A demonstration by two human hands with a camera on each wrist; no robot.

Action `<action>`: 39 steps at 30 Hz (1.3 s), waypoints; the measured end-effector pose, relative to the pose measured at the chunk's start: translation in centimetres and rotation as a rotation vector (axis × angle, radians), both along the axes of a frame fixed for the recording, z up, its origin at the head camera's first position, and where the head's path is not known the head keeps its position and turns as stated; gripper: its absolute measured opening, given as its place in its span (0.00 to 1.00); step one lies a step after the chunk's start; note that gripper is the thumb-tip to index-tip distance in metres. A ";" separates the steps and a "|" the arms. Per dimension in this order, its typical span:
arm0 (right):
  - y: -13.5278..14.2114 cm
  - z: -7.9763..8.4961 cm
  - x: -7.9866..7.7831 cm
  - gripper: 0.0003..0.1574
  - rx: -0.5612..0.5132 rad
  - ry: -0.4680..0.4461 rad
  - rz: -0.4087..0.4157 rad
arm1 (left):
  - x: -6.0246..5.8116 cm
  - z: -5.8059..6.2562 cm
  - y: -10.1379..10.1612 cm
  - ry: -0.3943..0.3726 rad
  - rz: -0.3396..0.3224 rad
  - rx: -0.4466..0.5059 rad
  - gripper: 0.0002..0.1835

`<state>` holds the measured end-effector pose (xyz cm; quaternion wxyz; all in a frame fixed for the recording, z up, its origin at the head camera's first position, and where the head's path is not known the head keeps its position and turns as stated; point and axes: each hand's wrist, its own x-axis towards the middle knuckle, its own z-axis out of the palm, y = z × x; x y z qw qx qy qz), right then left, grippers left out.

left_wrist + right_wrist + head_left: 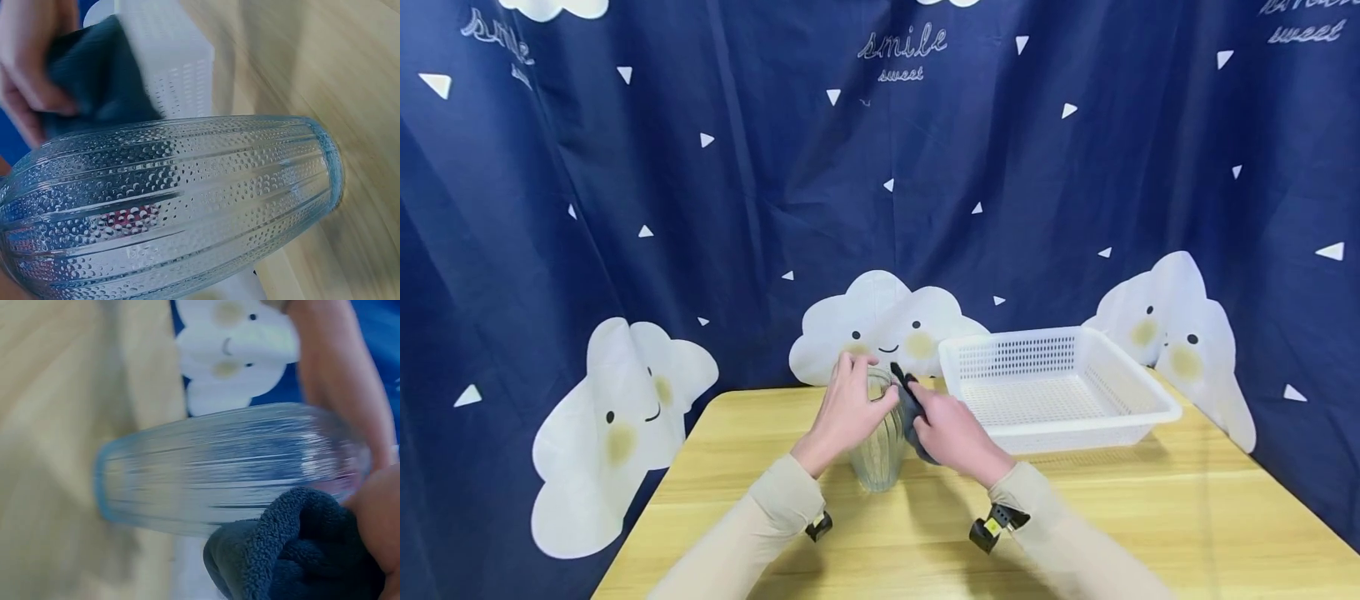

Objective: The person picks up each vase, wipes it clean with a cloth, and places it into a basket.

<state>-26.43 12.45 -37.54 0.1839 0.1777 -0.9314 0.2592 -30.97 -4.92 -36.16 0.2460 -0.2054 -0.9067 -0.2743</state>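
Note:
A clear glass vase (877, 454) with ribbed, dimpled sides is roughly upright over the table, narrow base down. Whether the base touches the wood is hard to tell. At its rim, my left hand (848, 408) grips the upper part with curled fingers and thumb. A dark blue-grey cloth (294, 544) is bunched in my right hand (953, 429), at the vase's right side near the top. In the left wrist view the vase (187, 206) fills much of the picture, and the cloth (100, 75) lies along its upper flank.
A white perforated plastic basket (1075, 429) sits on the wooden table (1120, 508) to the right, behind my right hand. A navy curtain (760, 167) with smiling clouds hangs behind the table's back edge. Both wrists carry small black cameras.

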 end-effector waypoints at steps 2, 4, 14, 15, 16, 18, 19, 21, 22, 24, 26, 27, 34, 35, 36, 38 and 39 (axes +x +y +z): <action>0.1 1.3 0.2 0.33 -0.029 0.040 -0.004 | 0.0 0.2 0.1 0.006 0.006 -0.004 0.27; 0.0 2.2 0.3 0.33 -0.049 0.068 -0.002 | -0.1 0.4 0.1 0.012 0.010 -0.014 0.27; -0.3 0.7 0.1 0.35 0.043 0.064 0.011 | -0.2 0.8 0.0 0.035 -0.004 -0.022 0.26; -0.4 0.2 0.0 0.35 0.052 0.045 0.012 | -0.1 0.8 -0.1 0.031 -0.004 -0.019 0.26; -0.5 -0.2 0.0 0.35 0.065 0.028 0.015 | -0.1 0.8 -0.2 0.027 -0.005 -0.017 0.26; -0.6 -1.3 0.0 0.35 0.097 -0.021 0.019 | 0.0 0.6 -0.3 0.025 -0.008 -0.017 0.26; -0.7 -1.8 0.0 0.34 0.114 -0.045 0.024 | -0.1 0.6 -0.3 0.024 -0.010 -0.017 0.26; -0.9 -3.0 0.0 0.34 0.150 -0.096 0.032 | 0.0 0.4 -0.4 0.023 -0.017 -0.015 0.26; -0.9 -3.6 -0.1 0.33 0.170 -0.110 0.038 | 0.0 0.4 -0.4 0.024 -0.018 -0.015 0.26; -1.0 -4.7 -0.1 0.32 0.203 -0.139 0.047 | 0.0 0.3 -0.3 0.026 -0.019 -0.017 0.25; -1.0 -5.5 -0.2 0.32 0.230 -0.148 0.051 | 0.1 0.3 -0.3 0.025 -0.019 -0.021 0.25; -1.0 -5.8 -0.3 0.32 0.235 -0.147 0.052 | 0.1 0.3 -0.3 0.023 -0.019 -0.022 0.25; -0.5 -4.9 0.0 0.30 0.172 -0.117 0.059 | 0.1 0.3 -0.2 -0.005 -0.001 -0.009 0.29; -0.4 -4.5 0.1 0.29 0.163 -0.103 0.052 | 0.1 0.2 -0.2 -0.011 0.003 -0.005 0.30; -0.3 -4.0 0.2 0.29 0.152 -0.086 0.047 | 0.2 0.2 -0.2 -0.017 0.007 0.000 0.30; -0.1 -2.9 0.5 0.28 0.138 -0.036 0.034 | 0.2 0.1 -0.2 -0.025 0.018 0.002 0.31; 0.0 -2.3 0.6 0.28 0.133 -0.011 0.029 | 0.3 0.1 -0.3 -0.026 0.023 0.002 0.30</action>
